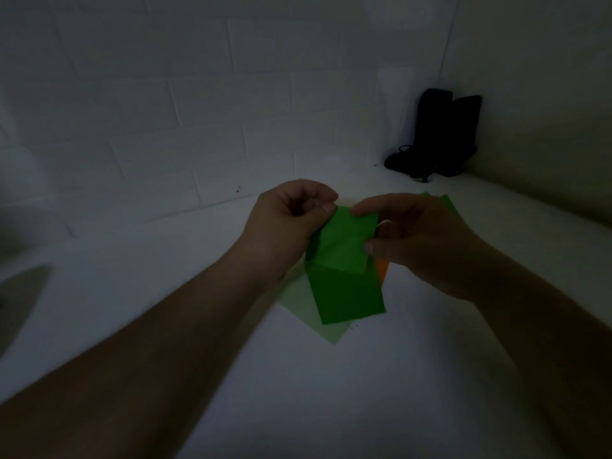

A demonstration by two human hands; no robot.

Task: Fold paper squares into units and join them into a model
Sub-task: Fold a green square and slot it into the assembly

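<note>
A green paper sheet [344,270] is held above the white table, its upper part folded over along a crease and brighter than the darker lower part. My left hand [284,223] pinches its top left corner between thumb and curled fingers. My right hand [417,243] pinches the right edge of the folded flap. Under the sheet a pale green paper square [308,316] lies flat on the table. An orange paper [383,271] shows as a sliver under my right hand. More green paper [445,202] peeks out behind my right hand.
The white table [165,293] runs to a white brick wall at the back and a plain wall on the right. A black object [437,137] stands in the far right corner. A dark shadow falls on the table's left edge.
</note>
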